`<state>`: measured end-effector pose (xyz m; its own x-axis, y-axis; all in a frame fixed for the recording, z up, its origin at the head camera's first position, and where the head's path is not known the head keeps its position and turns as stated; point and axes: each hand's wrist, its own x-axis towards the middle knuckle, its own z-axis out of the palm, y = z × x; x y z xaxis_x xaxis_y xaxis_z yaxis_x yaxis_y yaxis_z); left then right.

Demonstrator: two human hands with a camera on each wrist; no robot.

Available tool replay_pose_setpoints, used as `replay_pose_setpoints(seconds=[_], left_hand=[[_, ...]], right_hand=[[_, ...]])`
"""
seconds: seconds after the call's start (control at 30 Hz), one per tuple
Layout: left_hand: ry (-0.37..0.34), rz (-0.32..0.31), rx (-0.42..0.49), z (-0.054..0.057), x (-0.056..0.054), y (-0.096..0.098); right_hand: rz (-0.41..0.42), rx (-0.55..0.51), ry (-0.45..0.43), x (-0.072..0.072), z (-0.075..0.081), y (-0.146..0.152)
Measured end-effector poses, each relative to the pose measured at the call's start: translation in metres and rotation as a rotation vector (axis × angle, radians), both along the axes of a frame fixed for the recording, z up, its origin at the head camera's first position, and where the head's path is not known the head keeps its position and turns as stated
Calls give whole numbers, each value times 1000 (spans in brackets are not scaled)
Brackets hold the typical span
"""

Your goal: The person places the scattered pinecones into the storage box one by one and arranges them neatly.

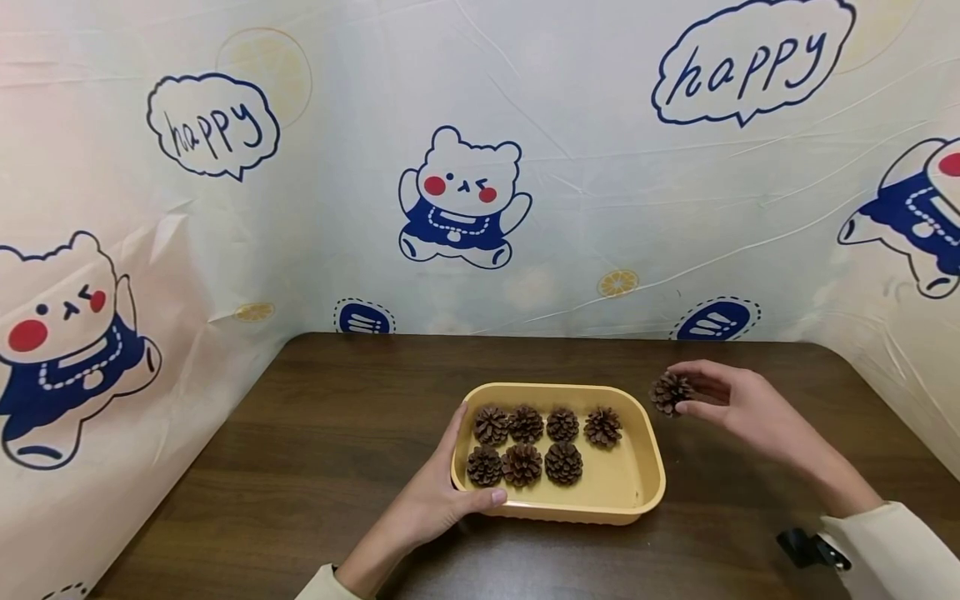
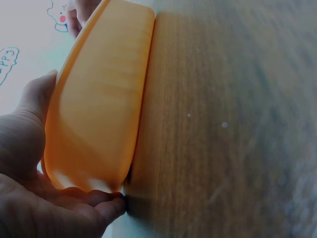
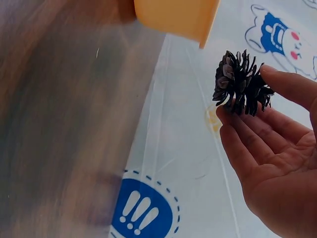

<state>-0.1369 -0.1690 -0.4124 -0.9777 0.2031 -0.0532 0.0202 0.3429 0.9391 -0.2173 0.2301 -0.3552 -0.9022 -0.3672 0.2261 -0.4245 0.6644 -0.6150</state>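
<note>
A yellow plastic tray [image 1: 611,479] sits on the table, with several brown pine cones [image 1: 522,464] in two rows inside it; its right end holds none. My left hand [image 1: 435,500] grips the tray's left end, thumb over the near rim and fingers along the outer side. The left wrist view shows that hand [image 2: 54,198] around the tray's corner [image 2: 99,99]. My right hand [image 1: 738,404] pinches another pine cone [image 1: 670,393] between thumb and fingertips, just beyond the tray's right rim. In the right wrist view this cone [image 3: 241,83] is held off the table.
The dark wooden table [image 1: 300,467] runs back to a pale cloth backdrop [image 1: 585,208] printed with cartoon bears and lettering. Cloth also hangs along the left and right sides. A small black object [image 1: 806,548] is at the right sleeve.
</note>
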Motion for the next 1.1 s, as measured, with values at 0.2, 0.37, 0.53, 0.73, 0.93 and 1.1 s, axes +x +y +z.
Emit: replay_pose_setpoints(seconds=[0.2, 0.37, 0.53, 0.73, 0.93, 1.1], left_hand=[[-6, 5, -9, 1, 0, 0], [-8, 14, -36, 1, 1, 0], [-6, 18, -51, 0, 1, 0], [-7, 18, -21, 0, 1, 0], [-7, 20, -25, 0, 1, 0], [-8, 21, -34, 0, 1, 0]], right_hand=[[31, 9, 38, 12, 3, -11], [75, 16, 54, 20, 3, -20], [100, 16, 52, 26, 1, -28], [119, 24, 40, 31, -3, -37], [158, 13, 29, 34, -9, -45], [175, 20, 26, 35, -16, -50]])
